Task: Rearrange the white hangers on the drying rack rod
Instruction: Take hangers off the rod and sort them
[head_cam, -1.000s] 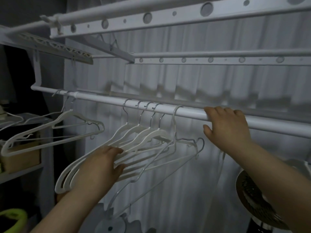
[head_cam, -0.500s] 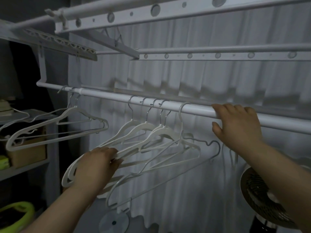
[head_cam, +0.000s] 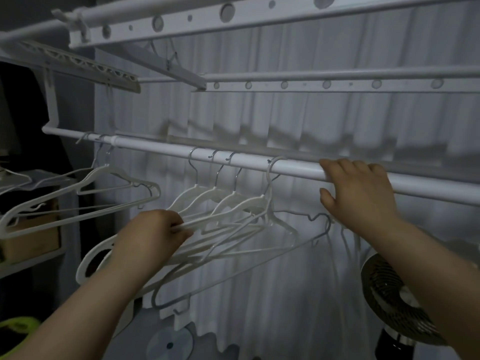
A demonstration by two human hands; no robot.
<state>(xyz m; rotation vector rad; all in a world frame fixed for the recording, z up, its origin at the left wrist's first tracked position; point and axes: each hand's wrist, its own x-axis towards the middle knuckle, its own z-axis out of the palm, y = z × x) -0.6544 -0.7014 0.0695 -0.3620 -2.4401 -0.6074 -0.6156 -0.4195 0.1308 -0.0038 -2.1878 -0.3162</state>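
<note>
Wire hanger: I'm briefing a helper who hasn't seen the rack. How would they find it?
Follow the white rod to the bunch by the right hand. The wire hanger hooks on rightmost there. It alone is thin grey wire; its neighbours are thick white plastic.

The person is showing two bare arms in the dim light. The left hand (head_cam: 153,235) and left forearm (head_cam: 78,313) are appearing uncovered from the knuckles down to the lower edge of the view. The right hand (head_cam: 361,193) and right forearm (head_cam: 428,268) are appearing just as uncovered out to the right edge. Finer detail of the skin is getting lost in the gloom.
</note>
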